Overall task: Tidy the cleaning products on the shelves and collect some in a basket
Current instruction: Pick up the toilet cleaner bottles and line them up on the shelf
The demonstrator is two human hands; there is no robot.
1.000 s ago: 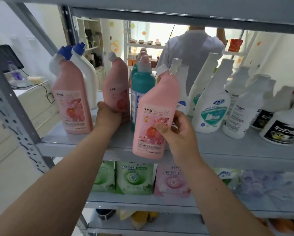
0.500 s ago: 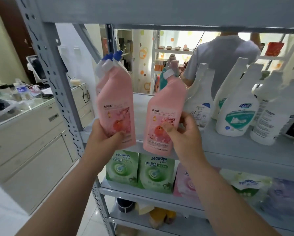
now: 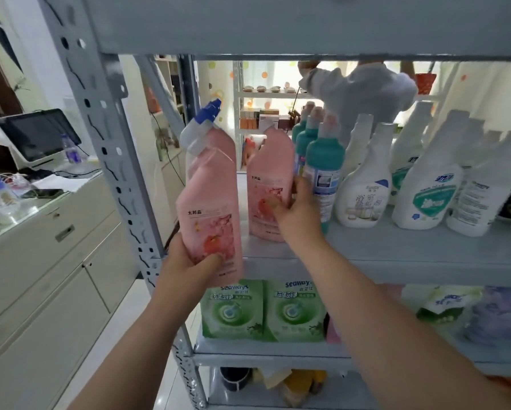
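My left hand grips the base of a pink angled-neck bottle, held in front of the shelf's left edge. My right hand is closed around a second pink bottle, which stands on the grey shelf. Behind the held bottle stand another pink bottle and one with a blue cap. Teal bottles stand right beside my right hand. White spray bottles fill the shelf's right side. No basket is in view.
Green refill pouches sit on the shelf below, with other pouches to their right. The perforated shelf post rises at left. Beyond it is a cabinet counter with a screen. A person in a light shirt stands behind the shelves.
My right hand has moved its pink bottle back onto the shelf, beside the teal bottles. My left hand has brought its pink bottle lower and nearer. The view shifted slightly left.
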